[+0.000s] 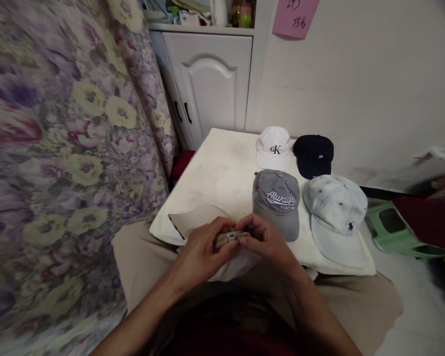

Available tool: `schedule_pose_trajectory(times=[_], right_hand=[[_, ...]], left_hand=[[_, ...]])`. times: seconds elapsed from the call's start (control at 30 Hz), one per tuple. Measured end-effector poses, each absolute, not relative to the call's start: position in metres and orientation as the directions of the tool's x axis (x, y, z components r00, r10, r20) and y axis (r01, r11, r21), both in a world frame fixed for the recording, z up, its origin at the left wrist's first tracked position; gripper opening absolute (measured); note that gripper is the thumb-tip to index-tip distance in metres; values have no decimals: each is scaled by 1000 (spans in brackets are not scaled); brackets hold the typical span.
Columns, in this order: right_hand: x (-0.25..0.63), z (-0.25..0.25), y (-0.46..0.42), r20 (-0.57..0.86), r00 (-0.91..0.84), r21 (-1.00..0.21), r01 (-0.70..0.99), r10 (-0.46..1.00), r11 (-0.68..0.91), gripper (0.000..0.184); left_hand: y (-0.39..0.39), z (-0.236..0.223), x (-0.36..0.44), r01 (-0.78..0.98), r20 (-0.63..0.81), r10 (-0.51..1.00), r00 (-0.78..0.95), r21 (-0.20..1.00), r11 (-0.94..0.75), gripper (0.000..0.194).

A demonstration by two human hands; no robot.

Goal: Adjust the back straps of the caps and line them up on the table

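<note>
A beige cap (199, 217) lies at the near edge of the cloth-covered table, its brim pointing away to the left. My left hand (203, 249) is closed on the cap's strap (222, 240), beside a small metal buckle (231, 237). From the other side my right hand (269, 242) pinches the strap's end between thumb and fingers. Most of the cap's crown is hidden under my hands. Just beyond my right hand sits a grey cap (276, 198) with white lettering.
A white cap (273, 148), a black cap (313, 155) and a pale blue cap (337, 212) stand on the cream table cover (222, 168). A floral curtain (77, 148) hangs at left, a white cabinet (211, 84) stands behind, and a green stool (389, 227) is at right.
</note>
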State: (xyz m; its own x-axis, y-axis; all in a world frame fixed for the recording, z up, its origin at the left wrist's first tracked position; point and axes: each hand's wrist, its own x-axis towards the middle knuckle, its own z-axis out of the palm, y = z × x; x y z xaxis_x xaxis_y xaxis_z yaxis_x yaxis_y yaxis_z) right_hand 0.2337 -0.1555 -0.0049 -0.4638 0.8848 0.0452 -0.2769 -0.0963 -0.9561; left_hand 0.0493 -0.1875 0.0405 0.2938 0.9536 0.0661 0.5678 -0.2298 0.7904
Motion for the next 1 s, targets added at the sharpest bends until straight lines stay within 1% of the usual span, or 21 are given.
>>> schedule_pose_trajectory(times=[0.13,0.27,0.4,0.47,0.57,0.7,0.77,0.87,0.93,1.0], right_hand=[[234,-6,-156,29,-464,-952,-282,885,-116,25],[232,-8,-157,14,-443,-952,-281,897,-124,26],[231,-10,-156,10,-440,-955,-271,898,-122,24],[232,-11,-156,61,-416,-964,-262,907,-55,21],[234,-13,-156,182,-376,-972,-206,908,110,19],[237,-13,-158,248,-388,-969,-91,888,231,22],[237,-12,-159,320,-366,-944,-42,874,328,22],[236,-10,-160,460,-312,-861,70,831,503,23],[234,-10,-161,515,-285,-809,151,809,568,22],[232,-11,-162,533,-286,-789,173,796,590,23]], left_hand=[[-185,40,47,534,5,958,285,830,-163,17],[-183,39,42,539,-56,948,314,832,-130,20],[-182,39,39,440,-87,936,342,895,-77,25],[-182,38,39,379,-107,936,336,925,-31,26],[-181,36,40,310,-124,935,332,951,15,26],[-180,35,40,293,-129,935,331,956,29,23],[-179,37,40,303,-127,938,324,953,24,23],[-179,40,41,291,-117,947,300,957,26,24],[-179,41,42,275,-114,951,288,961,32,25],[-179,42,43,265,-118,953,280,963,42,25]])
